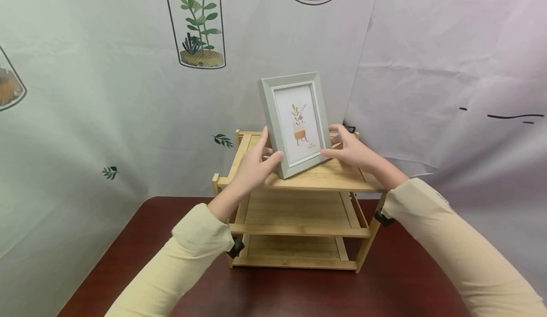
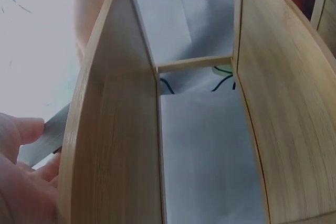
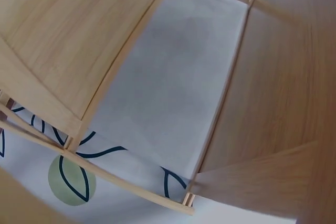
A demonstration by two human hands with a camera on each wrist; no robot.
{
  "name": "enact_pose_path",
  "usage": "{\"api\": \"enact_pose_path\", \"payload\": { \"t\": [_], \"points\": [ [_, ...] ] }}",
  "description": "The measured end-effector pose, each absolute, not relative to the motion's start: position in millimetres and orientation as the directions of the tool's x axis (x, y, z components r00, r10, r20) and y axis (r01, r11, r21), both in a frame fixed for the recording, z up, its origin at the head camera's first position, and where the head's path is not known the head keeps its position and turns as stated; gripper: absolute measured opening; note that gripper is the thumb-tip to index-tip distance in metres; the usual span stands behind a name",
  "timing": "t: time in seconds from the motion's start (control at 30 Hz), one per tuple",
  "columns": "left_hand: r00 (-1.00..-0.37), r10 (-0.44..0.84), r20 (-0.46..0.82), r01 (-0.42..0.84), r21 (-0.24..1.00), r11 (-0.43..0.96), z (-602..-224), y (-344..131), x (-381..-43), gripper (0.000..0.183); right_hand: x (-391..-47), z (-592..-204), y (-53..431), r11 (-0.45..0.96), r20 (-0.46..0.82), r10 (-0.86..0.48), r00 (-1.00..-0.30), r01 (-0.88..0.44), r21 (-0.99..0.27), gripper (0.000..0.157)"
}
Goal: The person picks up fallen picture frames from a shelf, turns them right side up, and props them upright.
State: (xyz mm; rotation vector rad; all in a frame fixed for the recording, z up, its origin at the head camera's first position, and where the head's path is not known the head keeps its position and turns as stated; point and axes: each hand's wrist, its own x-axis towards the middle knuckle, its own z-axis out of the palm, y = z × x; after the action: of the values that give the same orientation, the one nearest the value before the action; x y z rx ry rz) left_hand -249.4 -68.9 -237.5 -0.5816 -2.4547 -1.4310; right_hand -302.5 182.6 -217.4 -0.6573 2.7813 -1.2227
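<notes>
A picture frame (image 1: pixel 268 99) with a pale grey-green border and a print of a potted plant leans to the left, its lower edge close over the top shelf (image 1: pixel 307 180) of a wooden rack. My left hand (image 1: pixel 255 164) grips its lower left side, thumb on the front. At the lower right side, my right hand (image 1: pixel 348 148) pinches the border between thumb and fingers. In the left wrist view, the left hand (image 2: pixel 23 171) holds the frame's grey edge (image 2: pixel 50 137) beyond a shelf board. The right wrist view shows the rack's boards (image 3: pixel 273 87), not the right hand.
Below the top shelf, the rack has a middle shelf (image 1: pixel 299 208) and a bottom shelf (image 1: pixel 295 247). It stands on a dark red table (image 1: pixel 299 291). A pale cloth backdrop (image 1: pixel 128 94) printed with plants hangs close behind. Black bands (image 1: pixel 236 247) show at both sleeves.
</notes>
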Motion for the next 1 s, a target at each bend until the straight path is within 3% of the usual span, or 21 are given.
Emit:
{"api": "enact_pose_path", "payload": {
  "t": [0.47,1.0],
  "points": [
    [-0.894,0.182,0.409,0.443,0.75,0.49,-235,-81,-256,0.059,-293,-228,187,0.523,0.249,-0.386,-0.888,-0.433,-0.734,0.064],
    [-0.915,0.256,0.311,0.402,0.744,0.534,-227,-93,-266,0.056,-282,-233,191,0.515,0.271,-0.425,-0.864,-0.477,-0.712,0.075]
  ]
}}
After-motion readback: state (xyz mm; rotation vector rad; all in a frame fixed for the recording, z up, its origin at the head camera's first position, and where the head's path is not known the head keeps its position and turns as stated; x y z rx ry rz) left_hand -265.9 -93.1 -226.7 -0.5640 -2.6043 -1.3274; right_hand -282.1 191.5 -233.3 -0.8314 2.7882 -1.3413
